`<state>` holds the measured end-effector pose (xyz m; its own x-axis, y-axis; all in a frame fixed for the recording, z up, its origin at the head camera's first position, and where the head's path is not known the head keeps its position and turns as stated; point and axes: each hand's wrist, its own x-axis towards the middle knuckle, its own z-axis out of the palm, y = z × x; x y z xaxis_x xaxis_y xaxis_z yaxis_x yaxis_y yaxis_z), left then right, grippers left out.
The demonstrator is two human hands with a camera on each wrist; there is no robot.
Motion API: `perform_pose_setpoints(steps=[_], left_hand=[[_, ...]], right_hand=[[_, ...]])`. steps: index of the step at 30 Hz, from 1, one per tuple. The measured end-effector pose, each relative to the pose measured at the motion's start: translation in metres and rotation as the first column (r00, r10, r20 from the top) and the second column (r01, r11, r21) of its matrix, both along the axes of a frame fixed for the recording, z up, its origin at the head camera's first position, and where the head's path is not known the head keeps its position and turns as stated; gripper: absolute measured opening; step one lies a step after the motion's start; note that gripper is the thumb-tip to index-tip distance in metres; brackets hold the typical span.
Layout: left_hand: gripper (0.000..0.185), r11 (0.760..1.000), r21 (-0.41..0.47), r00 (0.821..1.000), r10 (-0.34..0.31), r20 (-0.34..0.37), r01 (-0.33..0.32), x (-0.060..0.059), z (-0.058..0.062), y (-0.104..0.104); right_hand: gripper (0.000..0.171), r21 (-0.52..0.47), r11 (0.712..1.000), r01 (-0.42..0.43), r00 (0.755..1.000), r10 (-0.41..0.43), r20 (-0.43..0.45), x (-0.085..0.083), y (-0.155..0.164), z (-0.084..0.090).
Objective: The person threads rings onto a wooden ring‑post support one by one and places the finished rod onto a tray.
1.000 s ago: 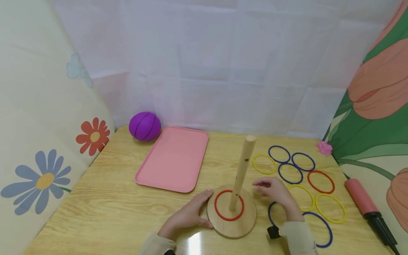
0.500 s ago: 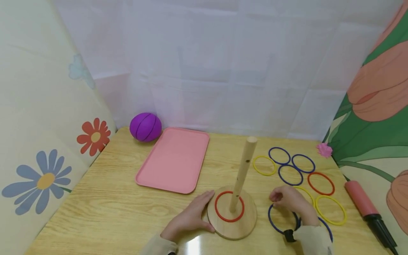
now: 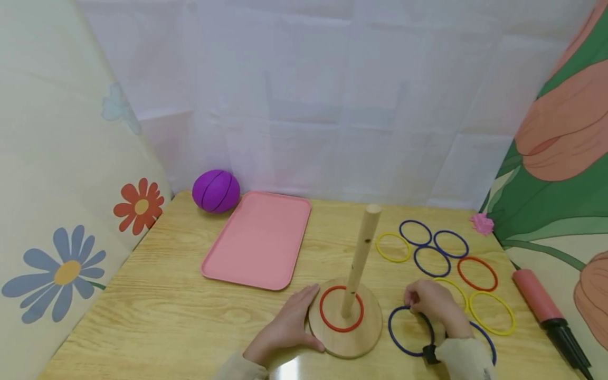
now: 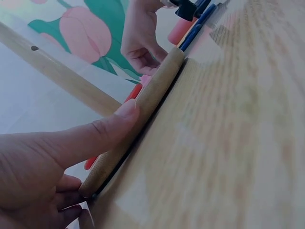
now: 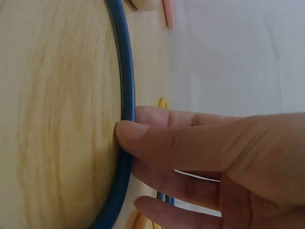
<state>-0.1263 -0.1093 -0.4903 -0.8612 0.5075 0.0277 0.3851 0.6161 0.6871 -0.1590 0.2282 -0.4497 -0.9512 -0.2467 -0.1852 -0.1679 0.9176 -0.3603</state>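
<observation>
- My right hand [image 3: 429, 306] pinches a blue ring [image 3: 410, 331] at its far rim — thumb and fingers [image 5: 157, 140] curled on the band, as the right wrist view shows.
- That ring lies flat on the worktop [image 3: 166, 311], just right of the base [image 3: 345, 338], not touching it as far as I can tell.
- My left hand [image 3: 287, 330] rests on the worktop with straight fingers; its thumb [image 4: 102, 136] presses the base's left edge. That grip is released, holding nothing.
- A peg [image 3: 360, 261] stands on the base, leaning a little to the right; a red ring [image 3: 341, 309] lies round its foot.
- Behind my right hand lie loose rings: a second blue one [image 3: 484, 343] partly under my wrist, two yellow ones [image 3: 491, 312] beside it, and further back a red one [image 3: 477, 273], a yellow one [image 3: 392, 247] and three blue ones [image 3: 431, 260].
- A pink tray [image 3: 258, 240] sits left of the peg, a purple ball [image 3: 216, 190] at its far corner.
- A pink-and-black pump [image 3: 546, 311] lies at the right edge — a small pink thing [image 3: 482, 223] sits further back.
</observation>
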Motion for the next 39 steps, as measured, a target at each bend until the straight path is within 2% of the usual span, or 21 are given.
perform_pose_setpoints(steps=[8,17,25,29,31,36,39], left_hand=[[0.123,0.999,0.002,0.999,0.051,0.011,-0.051,0.000,0.001,0.003],[0.120,0.998,0.001,0.998,0.063,0.018,-0.063,-0.001,0.002,0.003],[0.116,0.997,0.015,0.996,0.075,0.043,-0.075,-0.002,0.002,0.006],[0.115,0.997,0.020,0.995,0.078,0.059,-0.079,-0.004,0.002,0.006],[0.114,0.997,0.024,0.995,0.074,0.065,-0.076,-0.005,0.002,0.006],[0.113,0.998,0.032,0.996,0.059,0.069,-0.062,-0.009,0.003,0.007],[0.113,0.998,0.034,0.996,0.049,0.075,-0.051,-0.012,0.003,0.008]], right_hand=[[0.016,-0.080,0.995,-0.059,0.993,0.049,-0.111,0.000,0.010,-0.004],[0.010,-0.216,0.976,0.021,0.990,-0.050,-0.130,-0.002,0.015,-0.003],[0.009,-0.322,0.944,0.063,0.974,-0.128,-0.184,0.002,0.016,0.007],[0.011,-0.400,0.909,0.118,0.971,-0.191,-0.146,0.002,0.014,0.015],[0.014,-0.450,0.880,0.151,0.971,-0.218,-0.102,0.002,0.013,0.021],[0.021,-0.590,0.778,0.217,0.962,-0.272,-0.004,0.006,0.009,0.039],[0.026,-0.668,0.711,0.220,0.956,-0.293,0.003,0.009,0.006,0.050]])
